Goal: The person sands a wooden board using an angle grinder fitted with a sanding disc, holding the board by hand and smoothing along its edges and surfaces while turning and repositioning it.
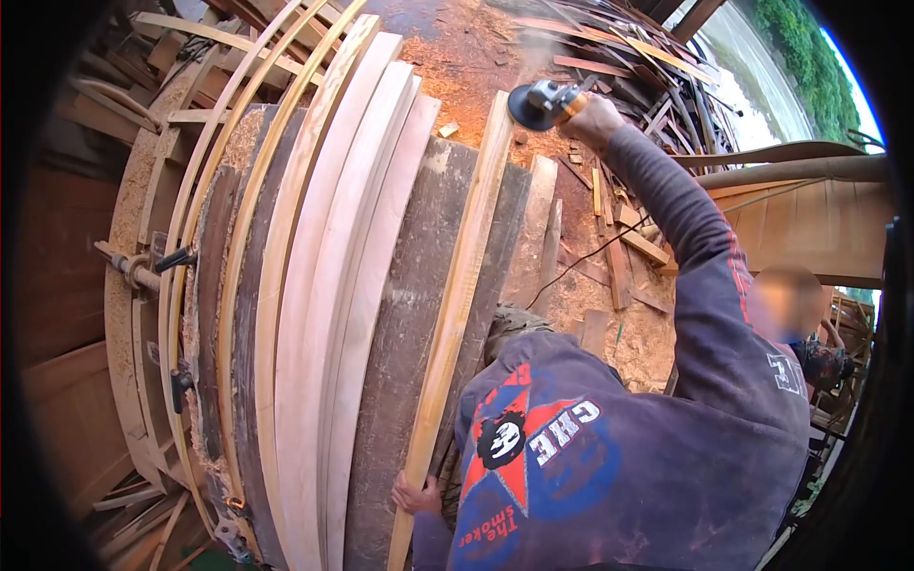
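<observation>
My left hand point(416, 496) has its fingers wrapped round the near end of a long, pale wooden strip point(462, 276). The strip runs away from me over a dark, worn board point(414, 257). With my arm stretched far out, my right hand point(593, 122) grips an angle grinder point(548, 96) with an orange body and a dark disc. The disc is right beside the strip's far end; whether they touch I cannot tell. Left of the strip lie several curved, pale planks point(328, 266), side by side.
Thin bent strips and a clamp point(176, 259) stand at the left. Sawdust and offcuts point(619, 252) cover the ground, crossed by a dark cord point(583, 255). Scrap wood point(657, 81) is heaped at the back. Another person point(826, 362) is at the right edge.
</observation>
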### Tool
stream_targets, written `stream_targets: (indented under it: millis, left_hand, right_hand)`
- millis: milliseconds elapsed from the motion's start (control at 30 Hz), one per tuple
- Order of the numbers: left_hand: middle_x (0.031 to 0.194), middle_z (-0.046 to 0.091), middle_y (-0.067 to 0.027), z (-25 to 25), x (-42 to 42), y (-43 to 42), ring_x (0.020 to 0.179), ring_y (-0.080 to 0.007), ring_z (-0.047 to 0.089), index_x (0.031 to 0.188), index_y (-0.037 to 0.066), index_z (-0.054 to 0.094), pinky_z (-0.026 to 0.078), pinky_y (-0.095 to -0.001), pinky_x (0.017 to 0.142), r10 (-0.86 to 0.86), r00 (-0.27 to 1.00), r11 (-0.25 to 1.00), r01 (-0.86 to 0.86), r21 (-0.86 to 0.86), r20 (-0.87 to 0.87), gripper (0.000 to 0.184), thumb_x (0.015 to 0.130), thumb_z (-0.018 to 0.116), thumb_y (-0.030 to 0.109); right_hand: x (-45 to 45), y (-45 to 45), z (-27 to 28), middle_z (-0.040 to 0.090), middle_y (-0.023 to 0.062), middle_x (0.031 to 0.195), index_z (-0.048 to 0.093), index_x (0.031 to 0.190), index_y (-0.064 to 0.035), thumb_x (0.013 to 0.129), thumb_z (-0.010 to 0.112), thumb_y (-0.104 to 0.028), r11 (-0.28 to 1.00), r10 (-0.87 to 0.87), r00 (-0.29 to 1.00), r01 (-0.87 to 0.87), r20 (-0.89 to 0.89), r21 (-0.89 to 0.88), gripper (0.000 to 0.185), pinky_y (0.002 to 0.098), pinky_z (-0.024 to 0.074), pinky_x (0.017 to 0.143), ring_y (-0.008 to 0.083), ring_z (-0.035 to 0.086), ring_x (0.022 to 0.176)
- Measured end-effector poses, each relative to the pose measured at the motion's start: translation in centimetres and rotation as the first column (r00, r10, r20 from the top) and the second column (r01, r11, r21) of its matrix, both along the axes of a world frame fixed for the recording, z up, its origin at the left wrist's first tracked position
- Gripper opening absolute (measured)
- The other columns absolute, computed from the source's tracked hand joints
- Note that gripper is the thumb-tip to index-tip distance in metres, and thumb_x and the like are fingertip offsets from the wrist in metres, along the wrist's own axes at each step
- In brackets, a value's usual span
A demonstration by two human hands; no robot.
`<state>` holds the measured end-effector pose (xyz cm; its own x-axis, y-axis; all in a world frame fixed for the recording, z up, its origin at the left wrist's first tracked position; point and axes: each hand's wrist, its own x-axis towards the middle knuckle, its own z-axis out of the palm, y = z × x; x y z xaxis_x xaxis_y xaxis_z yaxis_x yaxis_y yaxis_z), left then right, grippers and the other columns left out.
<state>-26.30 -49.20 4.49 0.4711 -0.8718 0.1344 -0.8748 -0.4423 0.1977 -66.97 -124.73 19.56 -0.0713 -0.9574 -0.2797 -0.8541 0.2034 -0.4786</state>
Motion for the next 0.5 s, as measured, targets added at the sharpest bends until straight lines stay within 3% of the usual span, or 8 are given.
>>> stream_targets:
  millis: [33, 67, 167, 233, 267, 333, 400, 500]
  left_hand:
    - [0.11, 0.065, -0.0193, 0.4, 0.1, 0.5, 0.098, -0.0437, 0.064, 0.128, 0.005, 0.056, 0.049, -0.0564, 0.084, -0.005, 0.997, 0.996, 0.012, 0.093, -0.079, 0.062, 0.076, 0.082, 0.027]
    - [0.11, 0.065, -0.0193, 0.3, 0.1, 0.7, 0.098, -0.0437, 0.064, 0.128, 0.005, 0.056, 0.049, -0.0564, 0.084, -0.01, 0.997, 0.996, 0.016, 0.087, -0.071, 0.062, 0.076, 0.082, 0.027]
    - [0.111, 0.065, -0.0193, 0.2, 0.1, 0.7, 0.099, -0.0441, 0.064, 0.127, 0.005, 0.057, 0.049, -0.0571, 0.085, 0.004, 0.995, 0.995, 0.007, 0.102, -0.104, 0.064, 0.073, 0.083, 0.027]
    - [0.11, 0.065, -0.0192, 0.6, 0.0, 0.7, 0.099, -0.0441, 0.064, 0.127, 0.005, 0.057, 0.049, -0.0571, 0.085, -0.013, 0.996, 0.994, 0.023, 0.111, -0.085, 0.064, 0.073, 0.083, 0.027]
    - [0.11, 0.065, -0.0191, 0.5, 0.2, 0.4, 0.099, -0.0441, 0.064, 0.127, 0.005, 0.057, 0.049, -0.057, 0.085, -0.025, 0.997, 0.994, 0.033, 0.103, -0.078, 0.064, 0.073, 0.083, 0.027]
    - [0.11, 0.065, -0.019, 0.1, 0.4, 0.4, 0.097, -0.0437, 0.063, 0.127, 0.005, 0.057, 0.049, -0.0566, 0.085, -0.048, 0.998, 0.995, 0.051, 0.08, -0.044, 0.064, 0.073, 0.083, 0.027]
    - [0.111, 0.065, -0.019, 0.1, 0.3, 0.6, 0.096, -0.0434, 0.064, 0.127, 0.005, 0.057, 0.049, -0.0565, 0.083, -0.033, 0.998, 0.994, 0.037, 0.101, -0.045, 0.064, 0.073, 0.083, 0.028]
    - [0.11, 0.065, -0.0189, 0.3, 0.2, 0.4, 0.096, -0.0433, 0.064, 0.127, 0.005, 0.057, 0.049, -0.0566, 0.083, -0.03, 0.997, 0.996, 0.036, 0.085, -0.071, 0.064, 0.073, 0.083, 0.028]
  right_hand:
    - [-1.3, -1.5, -0.5, 0.075, 0.0184, 0.093, 0.078, 0.094, 0.0017, 0.067, 0.084, -0.023, 0.996, 0.074, 0.992, -0.07, -0.097, 0.049, 0.037, 0.038, 0.0593, 0.077, 0.0286, 0.073, 0.082]
    - [-0.7, -2.3, 0.8, 0.075, 0.0177, 0.094, 0.078, 0.095, 0.0023, 0.067, 0.084, -0.023, 0.985, 0.154, 0.97, -0.137, -0.189, 0.102, 0.038, 0.0379, 0.0593, 0.078, 0.0289, 0.073, 0.082]
    - [2.4, -3.2, 0.9, 0.074, 0.0104, 0.085, 0.078, 0.091, -0.0057, 0.071, 0.08, -0.012, 0.995, 0.076, 0.971, -0.06, -0.229, 0.075, 0.021, 0.0341, 0.0575, 0.072, 0.0226, 0.071, 0.077]
    - [0.4, -5.8, -3.4, 0.073, 0.0081, 0.084, 0.078, 0.09, -0.0031, 0.072, 0.08, -0.01, 0.942, 0.322, 0.914, -0.335, -0.246, -0.011, 0.02, 0.0342, 0.0569, 0.069, 0.0219, 0.07, 0.074]
    - [1.0, -6.1, -2.2, 0.073, 0.0074, 0.085, 0.078, 0.091, -0.0021, 0.071, 0.081, -0.011, 0.925, 0.364, 0.882, -0.379, -0.301, 0.008, 0.022, 0.0344, 0.0571, 0.068, 0.0212, 0.07, 0.074]
    - [1.2, -5.5, -1.1, 0.073, 0.007, 0.085, 0.078, 0.091, -0.0009, 0.069, 0.083, -0.013, 0.902, 0.403, 0.905, -0.418, -0.134, -0.106, 0.026, 0.0333, 0.0574, 0.067, 0.0211, 0.069, 0.072]
    - [3.9, -1.9, 3.2, 0.074, 0.0162, 0.093, 0.079, 0.093, 0.0005, 0.07, 0.083, -0.017, 0.983, 0.099, 0.993, -0.088, -0.061, 0.162, 0.029, 0.0329, 0.0596, 0.081, 0.0274, 0.072, 0.082]
    - [3.2, 0.4, 1.7, 0.076, 0.0166, 0.094, 0.079, 0.096, -0.0003, 0.067, 0.082, -0.017, 0.968, 0.193, 0.98, -0.197, 0.04, 0.156, 0.034, 0.0349, 0.0598, 0.08, 0.0268, 0.073, 0.082]
